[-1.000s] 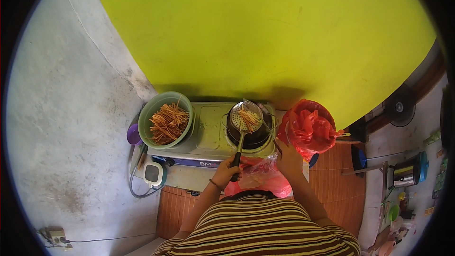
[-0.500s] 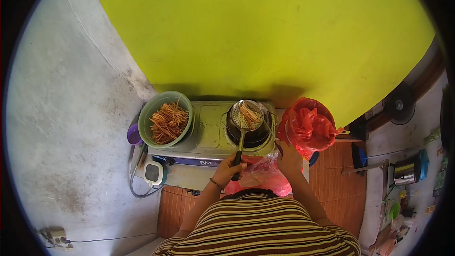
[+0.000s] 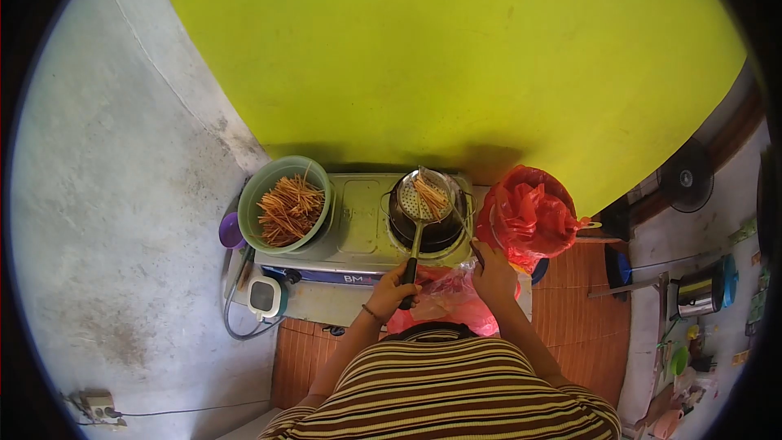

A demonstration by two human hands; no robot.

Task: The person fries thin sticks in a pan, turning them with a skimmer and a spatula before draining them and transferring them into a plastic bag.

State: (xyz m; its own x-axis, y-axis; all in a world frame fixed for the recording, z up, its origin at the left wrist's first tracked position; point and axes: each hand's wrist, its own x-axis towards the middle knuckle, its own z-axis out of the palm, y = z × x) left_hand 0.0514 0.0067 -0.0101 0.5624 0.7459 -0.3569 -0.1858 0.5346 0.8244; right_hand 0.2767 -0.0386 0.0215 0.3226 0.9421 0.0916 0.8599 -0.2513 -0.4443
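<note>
My left hand [image 3: 393, 292] is closed around the black handle of a perforated skimmer [image 3: 413, 205]. Brown fried sticks [image 3: 430, 195] lie in the skimmer's bowl, above a dark pan [image 3: 440, 236] on the right burner of the stove [image 3: 362, 220]. My right hand [image 3: 494, 275] grips a thin metal utensil [image 3: 463, 224] whose upper end reaches the skimmer's right side; its exact shape is unclear. To the left, a green basin [image 3: 273, 167] holds a heap of similar brown sticks.
A red plastic bag [image 3: 533, 212] lines a container right of the stove. Clear and pink plastic [image 3: 448, 297] lies at the front edge. A purple bowl [image 3: 230, 231] and a white-topped container [image 3: 265, 297] are at the left. A fan [image 3: 686, 177] stands far right.
My right hand has shifted slightly down and left. The skimmer and the sticks in it have barely moved.
</note>
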